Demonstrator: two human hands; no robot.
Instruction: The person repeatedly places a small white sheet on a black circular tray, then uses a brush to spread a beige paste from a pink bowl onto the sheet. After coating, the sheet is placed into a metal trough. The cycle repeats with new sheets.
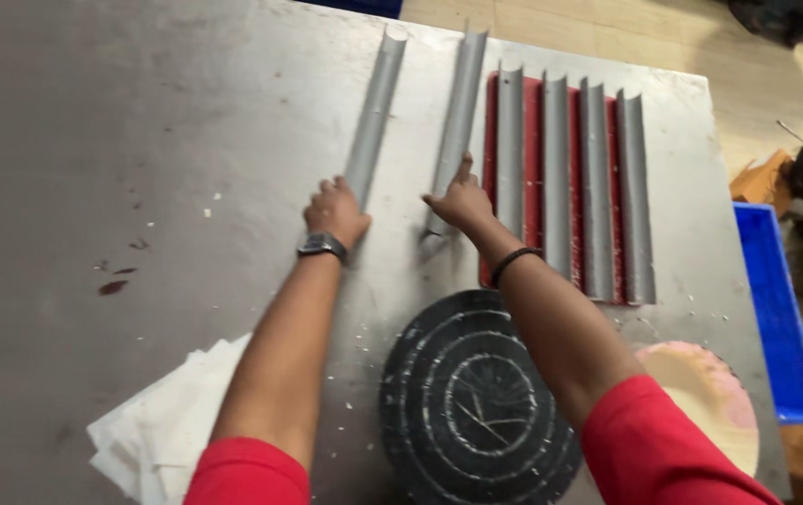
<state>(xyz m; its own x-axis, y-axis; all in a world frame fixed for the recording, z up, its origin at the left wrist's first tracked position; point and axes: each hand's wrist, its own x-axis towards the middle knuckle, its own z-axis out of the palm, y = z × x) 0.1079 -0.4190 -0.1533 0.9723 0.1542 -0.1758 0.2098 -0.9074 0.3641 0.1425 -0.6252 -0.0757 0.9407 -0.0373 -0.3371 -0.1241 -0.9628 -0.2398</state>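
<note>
Two long grey metal troughs lie side by side on the steel tabletop (121, 122), a little apart. My left hand (334, 213) is curled shut over the near end of the left trough (373, 112). My right hand (460, 201) rests on the near end of the right trough (458, 108) with one finger pointing up along it, so it is pressing, not gripping. I think these troughs are stiff, thin and light, and smooth enough to slide easily on the steel. Their edges look thin, maybe sharp, so the rounded back near an end seems the best place to hold.

Just to the right, four more grey troughs (574, 178) sit in a row on a red tray (532, 168). Near me there is a round black disc (476, 402) with white rings, a pale round board (710, 393), and some white paper (158, 421). The tabletop has white crumbs and a few dark red spots. A blue bin (780, 318) stands by the right edge, over a wooden floor
</note>
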